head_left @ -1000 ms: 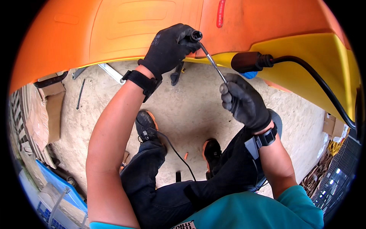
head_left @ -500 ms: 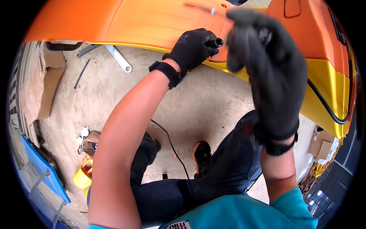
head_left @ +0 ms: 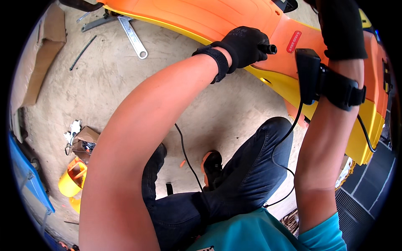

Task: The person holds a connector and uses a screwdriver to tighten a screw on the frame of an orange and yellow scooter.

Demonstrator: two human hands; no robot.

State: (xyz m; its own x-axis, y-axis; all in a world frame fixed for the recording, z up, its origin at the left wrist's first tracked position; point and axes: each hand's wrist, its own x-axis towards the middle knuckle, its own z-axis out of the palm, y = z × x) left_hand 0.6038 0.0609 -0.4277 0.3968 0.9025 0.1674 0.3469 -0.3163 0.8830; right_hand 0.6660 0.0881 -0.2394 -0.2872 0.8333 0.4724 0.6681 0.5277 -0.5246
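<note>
Over the orange panel (head_left: 234,16): gloved left hand (head_left: 246,45), grasping a black socket (head_left: 271,49); red lettered label (head_left: 294,41) nearby. Gloved right hand (head_left: 341,33), at top edge: grip cannot be told.

Workshop by the look of it; repair or assembly, impossible to tell which. Bare, scuffed concrete floor (head_left: 125,92), stained in patches. Large moulded orange-and-yellow shell (head_left: 184,19) across the top, machine-sized rather than household. Long silver wrench (head_left: 134,38) down on the concrete, head end near the shell's edge; thin dark rod (head_left: 83,52) lying apart to its left. Black-gloved left hand (head_left: 245,46) around a dark socket (head_left: 271,49). Torn cardboard (head_left: 48,50) along the left; further down, small open carton (head_left: 86,140) of dark odds and ends, just beside a yellow tub (head_left: 70,184). Far right, dark ribbed surface (head_left: 356,215), material unclear.
</note>
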